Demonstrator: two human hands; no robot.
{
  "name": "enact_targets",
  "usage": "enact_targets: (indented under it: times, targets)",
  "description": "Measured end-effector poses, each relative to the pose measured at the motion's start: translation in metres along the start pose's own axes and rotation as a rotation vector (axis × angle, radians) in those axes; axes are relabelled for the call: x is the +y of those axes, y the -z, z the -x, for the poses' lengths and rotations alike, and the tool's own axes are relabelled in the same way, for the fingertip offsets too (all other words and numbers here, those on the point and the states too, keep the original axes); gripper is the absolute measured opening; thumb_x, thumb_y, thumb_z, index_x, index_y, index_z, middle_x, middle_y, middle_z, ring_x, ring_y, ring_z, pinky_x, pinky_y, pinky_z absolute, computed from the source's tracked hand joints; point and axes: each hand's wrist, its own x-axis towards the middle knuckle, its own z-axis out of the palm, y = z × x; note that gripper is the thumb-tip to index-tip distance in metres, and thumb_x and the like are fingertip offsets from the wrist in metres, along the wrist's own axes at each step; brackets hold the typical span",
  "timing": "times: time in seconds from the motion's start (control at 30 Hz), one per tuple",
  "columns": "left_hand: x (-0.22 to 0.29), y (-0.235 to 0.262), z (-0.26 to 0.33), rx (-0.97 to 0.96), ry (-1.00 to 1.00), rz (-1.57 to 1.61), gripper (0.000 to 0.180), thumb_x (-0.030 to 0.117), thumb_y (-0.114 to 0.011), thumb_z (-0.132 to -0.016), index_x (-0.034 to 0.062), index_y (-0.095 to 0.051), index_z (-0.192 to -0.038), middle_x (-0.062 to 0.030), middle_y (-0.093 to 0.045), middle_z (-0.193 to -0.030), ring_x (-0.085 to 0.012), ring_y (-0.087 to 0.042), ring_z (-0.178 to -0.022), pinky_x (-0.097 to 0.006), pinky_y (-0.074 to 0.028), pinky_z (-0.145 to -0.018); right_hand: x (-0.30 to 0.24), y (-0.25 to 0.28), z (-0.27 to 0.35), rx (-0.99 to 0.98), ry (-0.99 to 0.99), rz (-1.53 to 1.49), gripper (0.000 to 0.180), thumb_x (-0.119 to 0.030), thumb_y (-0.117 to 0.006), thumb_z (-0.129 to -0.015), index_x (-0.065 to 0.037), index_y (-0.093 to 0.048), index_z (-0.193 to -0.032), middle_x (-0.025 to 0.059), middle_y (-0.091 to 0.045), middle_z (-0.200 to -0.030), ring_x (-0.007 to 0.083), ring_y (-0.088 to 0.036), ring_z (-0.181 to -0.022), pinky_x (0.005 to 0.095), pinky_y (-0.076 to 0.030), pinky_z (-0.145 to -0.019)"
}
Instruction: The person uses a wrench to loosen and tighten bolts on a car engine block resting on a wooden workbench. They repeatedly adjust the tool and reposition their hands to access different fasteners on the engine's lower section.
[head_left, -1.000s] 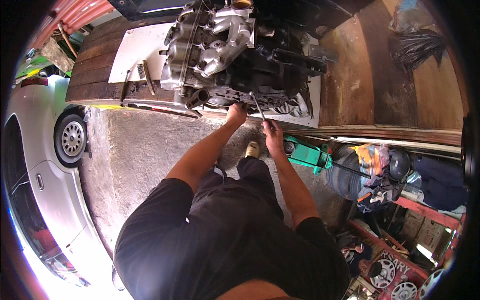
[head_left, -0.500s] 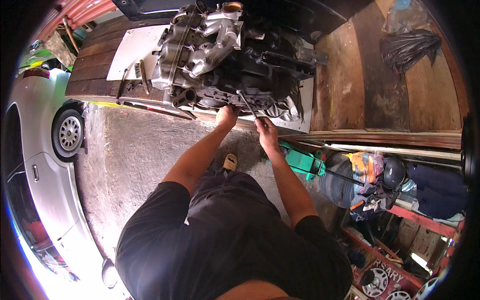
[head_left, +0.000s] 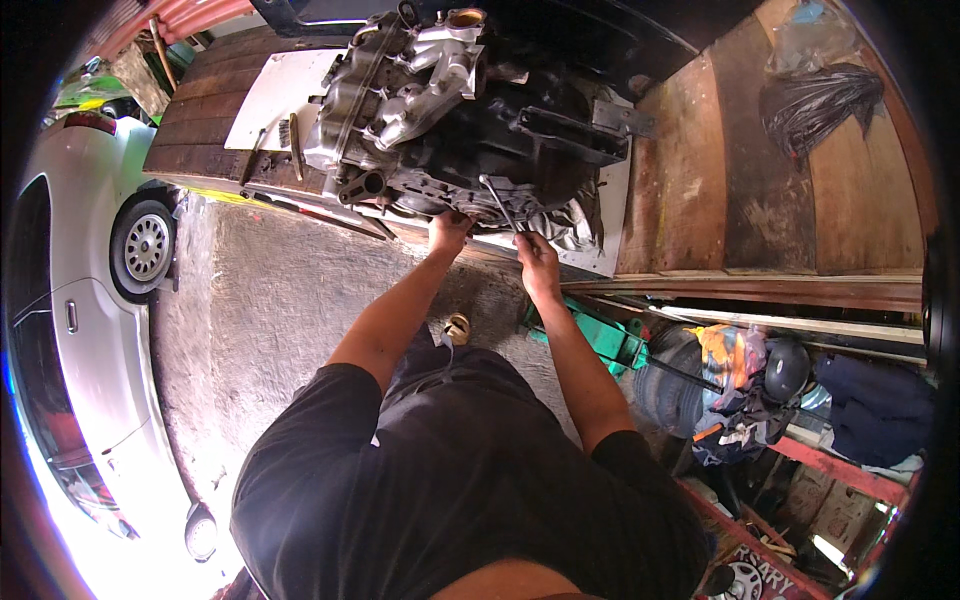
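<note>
A grey and black car engine (head_left: 455, 110) lies on a white board (head_left: 268, 85) on a wooden truck bed (head_left: 700, 180). My left hand (head_left: 447, 230) presses against the engine's lower edge. My right hand (head_left: 535, 258) grips the handle of a long metal wrench (head_left: 498, 204), whose far end sits on the engine's near side. Both forearms reach up from my dark shirt at the bottom of the picture.
A silver car (head_left: 75, 300) stands at the left on rough concrete (head_left: 260, 300). A green jack (head_left: 598, 335), a tyre (head_left: 665, 375), clothes and a helmet (head_left: 785, 368) crowd the right. A black bag (head_left: 815, 100) lies on the truck bed. Hand tools (head_left: 295, 130) rest on the white board.
The view has shifted slightly, with the engine now sitting a little lower and more central. My hands stay on the engine's lower edge and the wrench.
</note>
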Motion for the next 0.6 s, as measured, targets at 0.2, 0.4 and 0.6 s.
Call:
enact_targets:
  times: [0.2, 0.4, 0.6]
  targets:
    - [0.01, -0.004, 0.0, -0.191, 0.361, 0.507, 0.023, 0.024, -0.064, -0.083, 0.0009, -0.063, -0.081, -0.0059, -0.063, -0.063, -0.015, -0.062, -0.059, -0.029, -0.048, -0.046, 0.033, -0.001, 0.0, -0.002, 0.047, -0.049, 0.019, -0.018, -0.051, -0.093, -0.002, -0.054, -0.083, -0.0022, -0.044, -0.067, 0.0076, -0.036, -0.059, 0.0247, -0.032, -0.054]
    - [-0.006, 0.003, -0.004, -0.147, 0.117, 0.196, 0.026, 0.028, -0.065, -0.081, 0.0023, -0.065, -0.08, -0.0049, -0.064, -0.064, -0.0159, -0.063, -0.06, -0.03, -0.048, -0.048, 0.027, -0.005, 0.008, 0.015, 0.069, 0.161, 0.025, -0.022, -0.046, -0.096, -0.002, -0.051, -0.082, -0.0008, -0.047, -0.069, 0.0088, -0.04, -0.065, 0.0242, -0.035, -0.06]
    - [-0.037, -0.004, -0.027, -0.128, -0.157, -0.174, 0.026, 0.029, -0.062, -0.083, 0.0043, -0.065, -0.078, -0.0052, -0.064, -0.065, -0.0151, -0.063, -0.061, -0.03, -0.048, -0.051, 0.016, -0.013, 0.009, 0.069, 0.111, 0.296, 0.026, -0.025, -0.044, -0.096, -0.003, -0.051, -0.084, 0.0029, -0.049, -0.068, 0.0131, -0.044, -0.065, 0.0292, -0.039, -0.06]
